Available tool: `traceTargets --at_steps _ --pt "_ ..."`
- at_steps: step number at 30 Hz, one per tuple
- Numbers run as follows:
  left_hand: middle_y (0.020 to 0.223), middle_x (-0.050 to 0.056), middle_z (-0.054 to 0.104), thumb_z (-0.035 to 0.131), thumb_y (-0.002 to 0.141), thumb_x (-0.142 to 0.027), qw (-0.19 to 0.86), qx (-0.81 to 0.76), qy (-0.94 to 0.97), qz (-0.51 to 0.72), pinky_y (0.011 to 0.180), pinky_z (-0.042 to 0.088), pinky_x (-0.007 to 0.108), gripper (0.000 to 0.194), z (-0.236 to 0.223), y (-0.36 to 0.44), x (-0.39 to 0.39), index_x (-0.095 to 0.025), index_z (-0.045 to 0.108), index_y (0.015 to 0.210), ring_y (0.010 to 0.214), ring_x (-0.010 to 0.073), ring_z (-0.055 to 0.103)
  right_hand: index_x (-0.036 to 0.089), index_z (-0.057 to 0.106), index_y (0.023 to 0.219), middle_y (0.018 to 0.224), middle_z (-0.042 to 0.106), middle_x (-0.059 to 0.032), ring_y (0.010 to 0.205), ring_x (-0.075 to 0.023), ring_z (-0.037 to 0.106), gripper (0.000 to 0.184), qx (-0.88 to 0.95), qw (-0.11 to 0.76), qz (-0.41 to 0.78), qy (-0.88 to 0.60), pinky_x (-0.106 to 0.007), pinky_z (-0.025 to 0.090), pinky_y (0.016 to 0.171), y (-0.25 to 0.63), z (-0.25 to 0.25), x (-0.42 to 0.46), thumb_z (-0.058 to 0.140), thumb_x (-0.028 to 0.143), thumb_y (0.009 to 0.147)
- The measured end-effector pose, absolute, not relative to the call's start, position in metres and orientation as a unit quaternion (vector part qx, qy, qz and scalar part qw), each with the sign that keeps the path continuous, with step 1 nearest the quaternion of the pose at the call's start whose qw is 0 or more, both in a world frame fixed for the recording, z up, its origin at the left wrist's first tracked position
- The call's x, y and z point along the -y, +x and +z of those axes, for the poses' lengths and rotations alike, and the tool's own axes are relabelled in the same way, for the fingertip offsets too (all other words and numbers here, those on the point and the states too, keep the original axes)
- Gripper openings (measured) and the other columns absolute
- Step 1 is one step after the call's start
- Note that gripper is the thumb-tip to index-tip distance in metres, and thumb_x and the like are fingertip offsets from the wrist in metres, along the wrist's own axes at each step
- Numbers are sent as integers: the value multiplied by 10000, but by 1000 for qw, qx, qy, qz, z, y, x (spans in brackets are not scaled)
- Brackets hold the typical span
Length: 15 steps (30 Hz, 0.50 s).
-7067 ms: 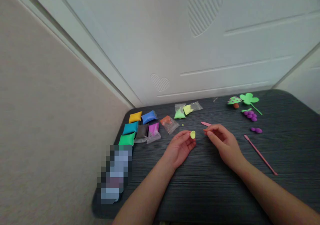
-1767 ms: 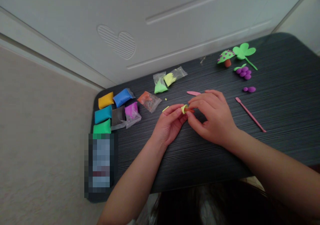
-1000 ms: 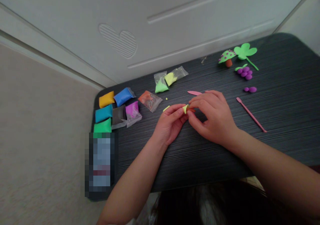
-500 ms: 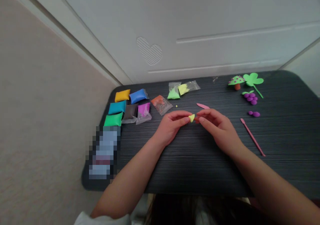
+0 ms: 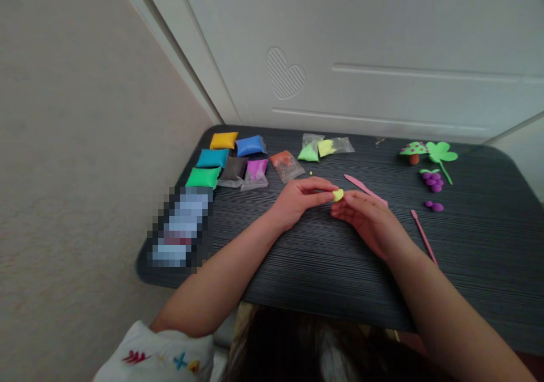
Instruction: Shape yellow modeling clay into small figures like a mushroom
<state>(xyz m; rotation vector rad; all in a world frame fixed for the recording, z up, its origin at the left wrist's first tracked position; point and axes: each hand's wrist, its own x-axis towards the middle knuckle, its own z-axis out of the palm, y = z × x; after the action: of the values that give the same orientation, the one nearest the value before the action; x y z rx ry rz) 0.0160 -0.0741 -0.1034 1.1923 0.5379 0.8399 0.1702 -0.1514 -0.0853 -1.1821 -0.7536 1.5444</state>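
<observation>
A small lump of yellow modelling clay (image 5: 338, 195), rounded and slightly heart-like, is held above the table between both hands. My left hand (image 5: 304, 202) pinches it from the left between thumb and fingertips. From the other side, my right hand (image 5: 372, 217) presses thumb and forefinger against its right edge, the remaining fingers curled beneath. Just behind the right hand lies a pink clay knife (image 5: 359, 183), partly covered by it. A tiny yellow crumb (image 5: 311, 173) rests on the table beyond the left hand.
Several clay packets, among them a blue one (image 5: 250, 145) and an opened orange one (image 5: 287, 165), lie at left and back. A pixelated area (image 5: 182, 229) is at left. At right are a clay mushroom (image 5: 413, 151), green clover (image 5: 441, 152), purple grapes (image 5: 432, 180) and a pink stick tool (image 5: 424, 237).
The camera view has shifted. The yellow lump has turned and looks rounder; the right fingertips have closed in on it. More of the pink knife shows behind the right hand.
</observation>
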Motion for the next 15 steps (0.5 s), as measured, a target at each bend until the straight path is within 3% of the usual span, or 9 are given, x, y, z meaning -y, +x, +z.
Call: traceTargets --at_steps 15 --pt "866 10 685 716 695 -191 710 -240 545 376 847 425 271 123 -104 18 77 -226 745 809 856 121 596 206 664 796 759 682 -6 715 -120 634 161 330 510 617 -501 -292 515 771 171 -94 150 656 363 761"
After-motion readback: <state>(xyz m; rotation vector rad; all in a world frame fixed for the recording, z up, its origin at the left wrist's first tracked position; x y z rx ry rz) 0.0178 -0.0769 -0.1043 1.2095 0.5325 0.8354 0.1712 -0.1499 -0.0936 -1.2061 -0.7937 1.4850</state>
